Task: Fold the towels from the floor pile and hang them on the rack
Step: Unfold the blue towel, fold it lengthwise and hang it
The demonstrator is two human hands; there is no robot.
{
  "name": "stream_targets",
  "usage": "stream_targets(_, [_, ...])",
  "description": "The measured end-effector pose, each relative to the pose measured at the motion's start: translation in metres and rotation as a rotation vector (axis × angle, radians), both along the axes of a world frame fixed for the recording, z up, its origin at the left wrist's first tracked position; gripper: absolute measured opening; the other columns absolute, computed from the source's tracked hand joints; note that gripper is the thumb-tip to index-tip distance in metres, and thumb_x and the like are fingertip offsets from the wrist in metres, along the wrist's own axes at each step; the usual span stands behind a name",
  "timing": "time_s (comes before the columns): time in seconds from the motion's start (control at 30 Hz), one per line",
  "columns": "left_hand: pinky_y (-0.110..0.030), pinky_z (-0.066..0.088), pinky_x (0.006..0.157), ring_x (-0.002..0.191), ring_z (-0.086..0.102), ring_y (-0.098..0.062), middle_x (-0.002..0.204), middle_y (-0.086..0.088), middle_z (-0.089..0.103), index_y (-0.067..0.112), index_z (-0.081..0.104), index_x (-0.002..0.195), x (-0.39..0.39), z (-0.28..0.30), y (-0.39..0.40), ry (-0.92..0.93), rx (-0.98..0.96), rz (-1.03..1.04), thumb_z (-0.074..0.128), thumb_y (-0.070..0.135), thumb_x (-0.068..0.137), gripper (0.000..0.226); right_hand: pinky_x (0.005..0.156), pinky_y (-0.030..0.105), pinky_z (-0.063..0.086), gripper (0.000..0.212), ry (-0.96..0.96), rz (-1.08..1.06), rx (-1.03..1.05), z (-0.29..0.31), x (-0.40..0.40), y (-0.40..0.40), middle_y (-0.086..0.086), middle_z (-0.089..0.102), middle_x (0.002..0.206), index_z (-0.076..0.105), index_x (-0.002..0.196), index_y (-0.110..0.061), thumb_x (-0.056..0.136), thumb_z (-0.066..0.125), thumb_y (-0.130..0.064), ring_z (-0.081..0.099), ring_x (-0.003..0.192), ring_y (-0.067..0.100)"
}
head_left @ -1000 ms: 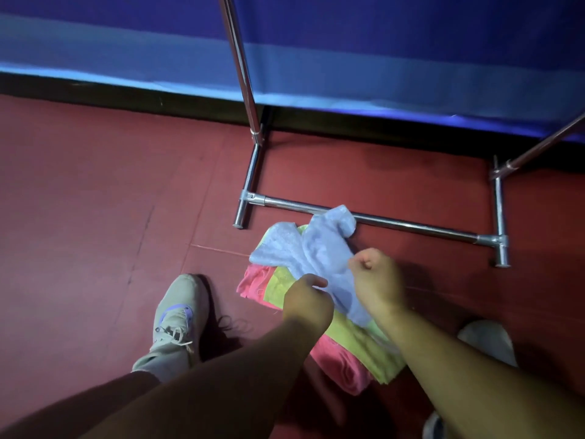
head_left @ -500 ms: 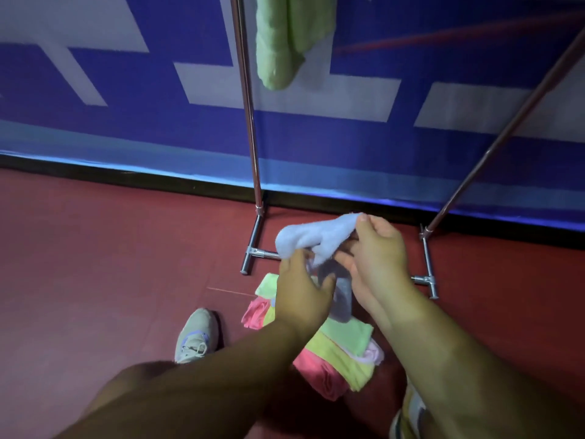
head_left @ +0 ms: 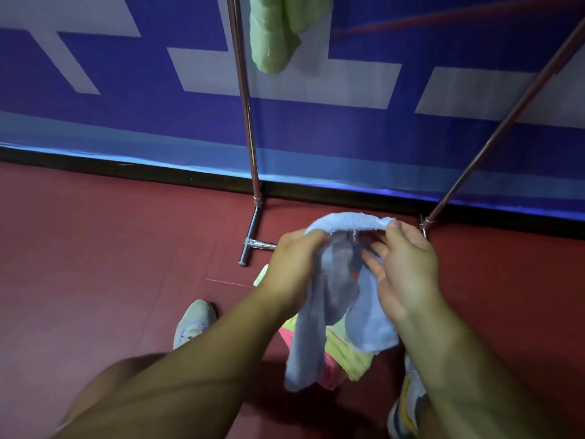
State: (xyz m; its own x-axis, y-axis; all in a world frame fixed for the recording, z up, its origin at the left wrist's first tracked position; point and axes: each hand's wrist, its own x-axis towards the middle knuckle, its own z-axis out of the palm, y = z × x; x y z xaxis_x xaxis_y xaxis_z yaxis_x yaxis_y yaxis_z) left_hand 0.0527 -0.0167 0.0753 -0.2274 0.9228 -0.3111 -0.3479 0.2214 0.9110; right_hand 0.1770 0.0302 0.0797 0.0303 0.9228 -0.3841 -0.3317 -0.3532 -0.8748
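A light blue towel (head_left: 319, 318) hangs in the air between my hands, its top edge stretched across and two flaps drooping down. My left hand (head_left: 292, 266) grips its upper left corner. At the upper right corner my right hand (head_left: 405, 267) pinches the edge with the thumb, fingers spread behind the cloth. Beneath it the floor pile (head_left: 346, 353) of yellow-green and pink towels lies on the red floor, mostly hidden by the blue towel. The metal rack (head_left: 250, 153) stands behind, and a green towel (head_left: 275, 30) hangs from it at the top.
The rack's foot (head_left: 250, 245) and a slanted right pole (head_left: 493, 131) stand close to a blue and white wall banner. My left shoe (head_left: 193, 321) is left of the pile, my right shoe (head_left: 408, 403) at its right. Open red floor lies to the left.
Both hands have lifted the blue towel off the pile and pulled its top edge apart sideways. The view has tilted up, bringing the hanging green towel into sight.
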Motion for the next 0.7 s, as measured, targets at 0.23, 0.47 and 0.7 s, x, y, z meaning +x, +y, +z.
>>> stream_targets(0.23, [-0.05,0.028,0.117,0.132,0.047,-0.045,0.138,-0.036,0.048,-0.011,0.053,0.122,-0.015,0.003,0.016,-0.682,0.007,-0.145,0.04,0.023,0.086,0.051,0.087,0.044,0.057,0.019,-0.154,0.143,-0.132,-0.025,-0.025,0.018,0.016,0.074,0.093,0.07,0.097,-0.008,0.093,0.06,-0.024,0.072,0.091,0.028])
stream_targets(0.47, [-0.042,0.046,0.096,0.101,0.062,-0.034,0.111,-0.021,0.063,0.002,0.065,0.116,-0.04,-0.001,0.037,-0.699,-0.02,-0.219,0.049,0.022,0.078,0.046,0.07,0.039,0.053,0.027,0.207,0.41,-0.326,-0.027,-0.025,0.044,0.009,0.071,0.072,0.063,0.091,-0.006,0.099,0.038,-0.013,0.067,0.068,0.024])
stream_targets(0.7, [-0.044,0.039,0.11,0.116,0.063,-0.034,0.121,-0.016,0.069,-0.001,0.067,0.118,-0.051,-0.023,0.049,-0.17,-0.259,-0.286,0.059,0.035,0.084,0.05,0.1,0.039,0.051,0.036,0.264,0.521,0.126,-0.008,-0.017,0.062,0.015,0.068,0.121,0.062,0.127,-0.017,0.093,0.053,-0.007,0.065,0.114,0.029])
